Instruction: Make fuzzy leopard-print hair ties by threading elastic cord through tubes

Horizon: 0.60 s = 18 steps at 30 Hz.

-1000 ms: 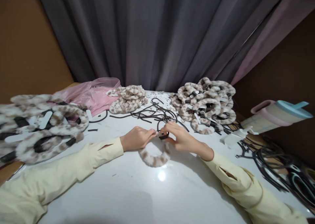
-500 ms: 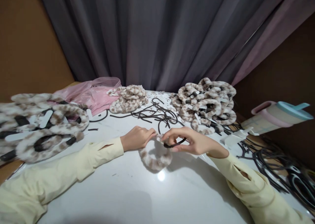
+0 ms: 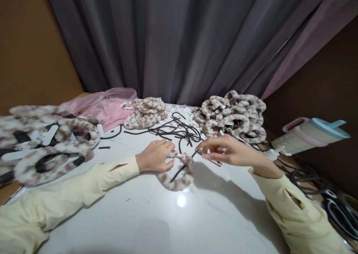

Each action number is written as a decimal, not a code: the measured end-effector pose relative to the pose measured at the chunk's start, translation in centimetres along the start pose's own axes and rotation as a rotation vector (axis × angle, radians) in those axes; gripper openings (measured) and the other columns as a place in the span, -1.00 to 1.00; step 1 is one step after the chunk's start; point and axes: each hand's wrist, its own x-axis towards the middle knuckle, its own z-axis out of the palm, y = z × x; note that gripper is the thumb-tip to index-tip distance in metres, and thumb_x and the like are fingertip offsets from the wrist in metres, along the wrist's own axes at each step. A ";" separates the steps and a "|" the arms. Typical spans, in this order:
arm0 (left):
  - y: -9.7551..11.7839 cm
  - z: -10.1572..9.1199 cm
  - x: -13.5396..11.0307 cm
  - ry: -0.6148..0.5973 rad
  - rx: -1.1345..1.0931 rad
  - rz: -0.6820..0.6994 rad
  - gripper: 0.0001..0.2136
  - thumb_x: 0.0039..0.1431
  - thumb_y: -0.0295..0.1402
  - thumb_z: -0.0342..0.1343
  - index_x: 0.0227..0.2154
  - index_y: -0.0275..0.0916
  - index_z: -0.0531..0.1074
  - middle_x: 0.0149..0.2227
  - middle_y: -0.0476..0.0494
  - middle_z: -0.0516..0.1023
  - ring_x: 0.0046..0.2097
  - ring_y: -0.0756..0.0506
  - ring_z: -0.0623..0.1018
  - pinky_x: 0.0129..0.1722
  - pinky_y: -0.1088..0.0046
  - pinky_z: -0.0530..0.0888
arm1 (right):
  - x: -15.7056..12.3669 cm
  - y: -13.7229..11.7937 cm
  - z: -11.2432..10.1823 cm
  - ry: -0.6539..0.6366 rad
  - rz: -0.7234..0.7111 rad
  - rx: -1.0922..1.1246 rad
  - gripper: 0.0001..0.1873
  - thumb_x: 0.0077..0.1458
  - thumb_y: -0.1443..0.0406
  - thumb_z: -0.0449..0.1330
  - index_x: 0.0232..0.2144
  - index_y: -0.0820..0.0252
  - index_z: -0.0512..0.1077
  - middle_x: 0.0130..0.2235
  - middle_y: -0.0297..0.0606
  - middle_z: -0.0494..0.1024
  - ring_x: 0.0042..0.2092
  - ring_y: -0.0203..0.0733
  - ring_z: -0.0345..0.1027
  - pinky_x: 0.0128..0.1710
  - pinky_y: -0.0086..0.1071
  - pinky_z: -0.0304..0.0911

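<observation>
A small furry ring [image 3: 176, 184], white with brown patches, lies on the white table with a gap at its top. My left hand [image 3: 156, 156] is closed on the ring's upper left end, palm down. A dark cord [image 3: 179, 172] crosses the ring's middle and runs over its right side. The cord's upper end meets the fingertips of my right hand [image 3: 226, 149], whose thumb and index finger are bent toward it in a loose pinch. Partly hidden under that hand is a thin, pinkish-edged item [image 3: 218, 163] I cannot identify.
Loose dark cords [image 3: 184, 129] lie beyond my hands. Furry rings are piled at left [image 3: 25, 168], back middle [image 3: 148, 112] and right [image 3: 232, 114]. A pink plastic bag [image 3: 106, 107] is behind. A lidded tumbler [image 3: 310, 136] and black coils [image 3: 304, 179] sit at right.
My right hand has moved right, away from the ring, and its fingers have loosened. The cord, bunched in that hand before, now stretches across the ring. My left hand has turned palm down over the ring.
</observation>
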 end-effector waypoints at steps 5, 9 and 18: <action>0.9 -2.0 3.1 -0.287 -0.106 0.172 -0.76 -0.02 -0.37 0.06 -0.25 -0.33 0.38 -0.22 -0.25 0.48 -0.20 -0.22 0.45 -0.18 0.28 0.36 | 2.0 -0.3 5.3 0.009 -0.245 -0.319 -0.82 0.11 0.35 0.15 -0.19 0.27 0.39 -0.21 -0.09 0.48 -0.14 -0.13 0.33 -0.17 -0.32 0.26; 1.2 -3.5 6.8 -0.670 -0.238 0.133 -0.82 -0.12 -0.60 0.06 -0.44 -0.28 0.48 -0.47 -0.12 0.50 -0.43 -0.12 0.44 -0.41 0.40 0.33 | 2.8 0.1 6.9 0.087 -0.162 -0.500 -0.90 0.05 0.46 0.14 -0.31 0.29 0.36 -0.30 -0.13 0.45 -0.27 -0.16 0.30 -0.24 -0.32 0.25; -1.8 -3.8 12.3 -0.703 -0.501 -0.170 -0.87 -0.14 -0.54 0.28 -0.47 -0.40 0.47 -0.60 0.01 0.47 -0.49 0.00 0.45 -0.45 0.53 0.37 | 4.1 -0.9 8.1 0.034 -0.214 -0.719 -0.81 0.11 0.48 0.04 -0.20 0.36 0.36 -0.23 -0.08 0.47 -0.18 -0.11 0.32 -0.13 -0.29 0.20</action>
